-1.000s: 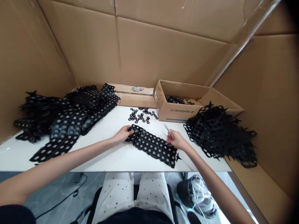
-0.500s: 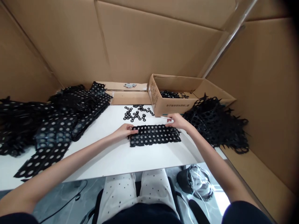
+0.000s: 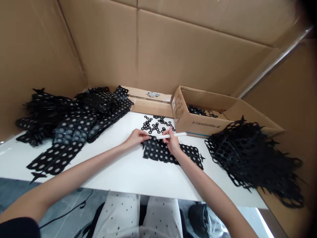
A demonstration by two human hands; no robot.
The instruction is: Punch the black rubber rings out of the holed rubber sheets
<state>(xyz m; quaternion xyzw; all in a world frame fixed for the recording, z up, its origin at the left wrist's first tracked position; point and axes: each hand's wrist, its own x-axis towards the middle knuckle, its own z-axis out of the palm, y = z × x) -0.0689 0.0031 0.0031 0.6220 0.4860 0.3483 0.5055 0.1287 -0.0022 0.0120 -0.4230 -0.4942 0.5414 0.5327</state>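
Observation:
A black sheet (image 3: 158,152) with rows of pale round spots lies on the white table in front of me. My left hand (image 3: 137,137) pinches the sheet's upper left corner between thumb and fingers. In my right hand (image 3: 171,141) is a slim white pen-like tool (image 3: 180,134), its tip pointing left toward that same corner. My right hand and wrist cover part of the sheet's middle. Just beyond the sheet, several small black rings (image 3: 155,127) lie scattered.
Spotted black sheets (image 3: 71,127) are heaped at left. An open cardboard box (image 3: 198,127) holding more black rings stands at the back right. Beside it, a pile of black perforated sheet waste (image 3: 247,155) overhangs the right table edge. Cardboard walls (image 3: 173,49) enclose the table (image 3: 119,178).
My right hand has moved left along the sheet, from its right end to near my left hand, bringing the white tool along. The whole view has shifted and tilted.

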